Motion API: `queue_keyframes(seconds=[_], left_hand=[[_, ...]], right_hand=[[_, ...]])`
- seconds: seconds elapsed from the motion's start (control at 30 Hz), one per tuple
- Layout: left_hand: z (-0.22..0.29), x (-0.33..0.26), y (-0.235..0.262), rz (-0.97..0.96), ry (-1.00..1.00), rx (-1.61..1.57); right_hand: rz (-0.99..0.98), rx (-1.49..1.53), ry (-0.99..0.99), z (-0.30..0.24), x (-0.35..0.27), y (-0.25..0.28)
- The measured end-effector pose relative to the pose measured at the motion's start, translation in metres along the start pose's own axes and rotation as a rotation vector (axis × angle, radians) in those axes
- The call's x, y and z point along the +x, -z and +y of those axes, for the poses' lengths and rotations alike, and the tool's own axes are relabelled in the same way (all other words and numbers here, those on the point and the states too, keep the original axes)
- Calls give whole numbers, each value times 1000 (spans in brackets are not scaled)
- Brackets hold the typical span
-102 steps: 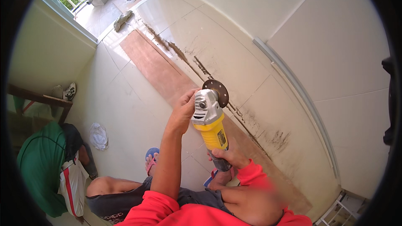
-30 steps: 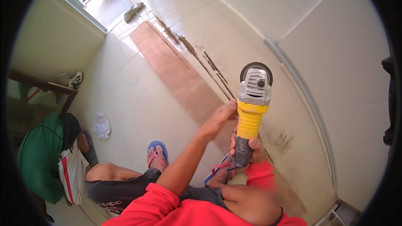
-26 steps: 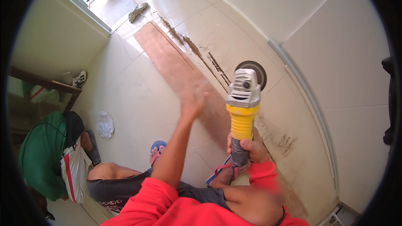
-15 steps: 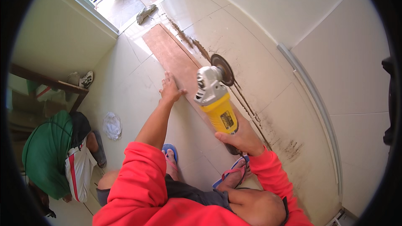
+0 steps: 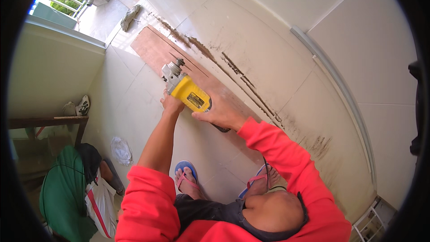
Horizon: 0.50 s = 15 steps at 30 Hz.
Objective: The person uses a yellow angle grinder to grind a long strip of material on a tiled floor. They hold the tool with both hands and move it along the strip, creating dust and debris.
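Observation:
A yellow and grey angle grinder is in my right hand, whose fingers wrap round the rear of its body. Its cutting disc shows nearly edge-on, over the upper part of a long reddish-brown board. Whether the disc touches the board cannot be seen. Beside the board's left edge lies my left hand, close below the grinder's head; the visible fingers are apart, while the grinder hides the rest. Thin dark lines run along the board near the disc.
Dark, rough grooves run through the pale floor tiles right of the board. A crumpled cloth lies near the doorway, and a white plastic bag on the left. Another person in green bends at lower left, by a wooden bench.
The grinder has swung left and away from me, from beside the grooves to over the board. Its disc has turned from face-on to edge-on. My left hand stays by the board's left edge.

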<state>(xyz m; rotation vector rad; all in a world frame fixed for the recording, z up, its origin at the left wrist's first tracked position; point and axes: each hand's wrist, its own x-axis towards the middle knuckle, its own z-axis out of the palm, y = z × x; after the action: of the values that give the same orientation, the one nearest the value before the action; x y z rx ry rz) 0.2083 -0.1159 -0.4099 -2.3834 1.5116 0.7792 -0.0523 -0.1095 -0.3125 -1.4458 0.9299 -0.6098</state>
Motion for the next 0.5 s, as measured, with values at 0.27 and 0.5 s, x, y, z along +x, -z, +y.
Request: queue_keyframes(seconds=[0.27,0.5], left_hand=[[23,-21,21,129,52,11],[26,-24,26,160,23,2]], right_hand=[[10,-209,-119,26,83,-13],[5,-215,-151,41,121,-21]])
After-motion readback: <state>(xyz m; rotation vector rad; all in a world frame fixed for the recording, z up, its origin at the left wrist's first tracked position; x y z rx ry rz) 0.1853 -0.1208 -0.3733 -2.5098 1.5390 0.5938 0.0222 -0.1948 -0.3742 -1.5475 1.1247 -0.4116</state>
